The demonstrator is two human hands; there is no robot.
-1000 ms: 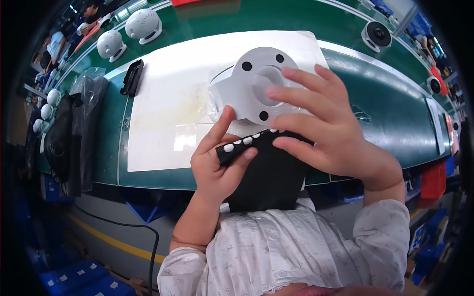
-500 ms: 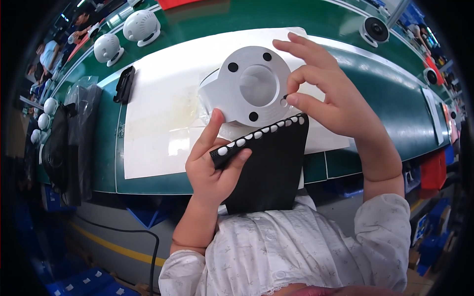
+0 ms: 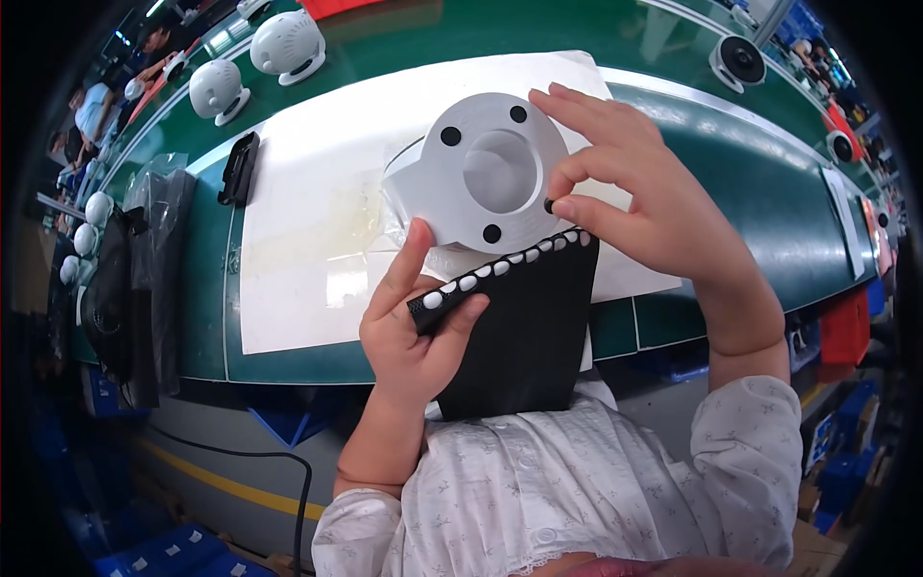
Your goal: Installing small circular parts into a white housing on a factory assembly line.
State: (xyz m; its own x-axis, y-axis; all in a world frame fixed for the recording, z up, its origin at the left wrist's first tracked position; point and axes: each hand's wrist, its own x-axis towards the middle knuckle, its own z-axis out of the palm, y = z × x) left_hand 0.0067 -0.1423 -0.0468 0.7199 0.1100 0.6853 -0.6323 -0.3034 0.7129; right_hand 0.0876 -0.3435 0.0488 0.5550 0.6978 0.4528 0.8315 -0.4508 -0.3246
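Note:
A white round device base (image 3: 450, 197) faces up on the white sheet, with a wide round recess in its middle and 3 black round pads stuck around it. My left hand (image 3: 415, 332) grips the folded black sheet of adhesive pads (image 3: 524, 332), its index fingertip against the base's lower left edge. White dots line the sheet's folded edge. At the base's right rim, my right hand (image 3: 630, 188) pinches a small black round pad (image 3: 549, 206) between thumb and index finger; the pad is at the spot beside the recess. The other right fingers stretch out above the base.
White paper (image 3: 298, 288) lies on the green bench (image 3: 760, 183). A black plastic part (image 3: 238, 169) sits at its left edge, near plastic-wrapped dark material (image 3: 159, 260). White rounded devices (image 3: 288, 48) stand along the back left, another device (image 3: 737, 62) at the back right.
My right hand has brought the pad slightly left and down onto the base's right side, turning it so its black face shows. My left hand has stayed nearly still.

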